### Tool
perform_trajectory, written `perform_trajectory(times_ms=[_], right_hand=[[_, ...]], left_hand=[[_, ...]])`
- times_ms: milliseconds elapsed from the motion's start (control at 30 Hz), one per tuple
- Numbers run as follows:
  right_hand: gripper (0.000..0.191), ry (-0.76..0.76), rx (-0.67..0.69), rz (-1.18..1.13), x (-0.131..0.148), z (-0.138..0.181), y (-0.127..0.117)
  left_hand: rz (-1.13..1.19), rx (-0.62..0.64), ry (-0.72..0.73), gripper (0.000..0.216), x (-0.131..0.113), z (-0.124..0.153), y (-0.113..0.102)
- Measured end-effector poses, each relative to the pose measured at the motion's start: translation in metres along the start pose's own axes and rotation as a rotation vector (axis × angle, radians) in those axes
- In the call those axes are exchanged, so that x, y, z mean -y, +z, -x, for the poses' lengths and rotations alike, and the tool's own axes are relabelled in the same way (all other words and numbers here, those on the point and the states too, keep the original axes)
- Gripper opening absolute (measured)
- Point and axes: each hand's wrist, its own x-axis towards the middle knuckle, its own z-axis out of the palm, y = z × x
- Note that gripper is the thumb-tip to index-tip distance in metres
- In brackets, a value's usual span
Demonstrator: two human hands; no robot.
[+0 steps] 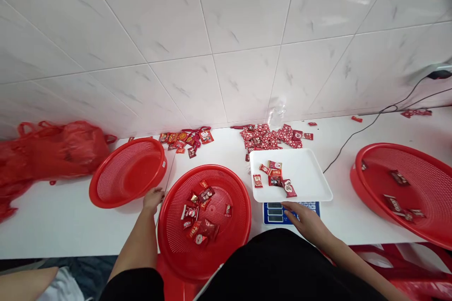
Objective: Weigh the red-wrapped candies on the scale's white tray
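Observation:
My left hand (pixel 152 198) rests at the left rim of a round red mesh basket (pixel 233 240) that holds several wrapped candies (pixel 199 218). Its fingers are curled down, and I cannot see anything in them. My right hand (pixel 304 218) lies flat with fingers stretched out on the blue panel of a digital scale (pixel 275 212). The scale carries a white tray (pixel 310 176) with several red candy packets (pixel 275 176) on its left part.
An empty red basket (pixel 127 174) leans at left beside red plastic bags (pixel 45 150). Loose candy piles (pixel 271 136) lie by the tiled wall. A large red basket (pixel 420 225) with a few candies sits at right. A black cable (pixel 370 124) crosses the white counter.

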Motion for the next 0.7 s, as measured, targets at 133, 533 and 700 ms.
perform_trajectory(times_ms=[133,533,700], right_hand=[[0.04,-0.032,0.001,-0.001,-0.001,0.0,-0.003],[0.043,-0.25,0.021,-0.138,0.045,0.007,-0.059],[0.045,-0.157,-0.128,-0.166,-0.049,0.079,-0.082]], left_hand=[[0.089,-0.024,0.133,0.015,-0.007,0.02,-0.016],[-0.005,0.583,0.198,0.052,-0.015,0.19,0.052],[0.102,0.532,0.397,0.028,-0.071,0.249,0.042]])
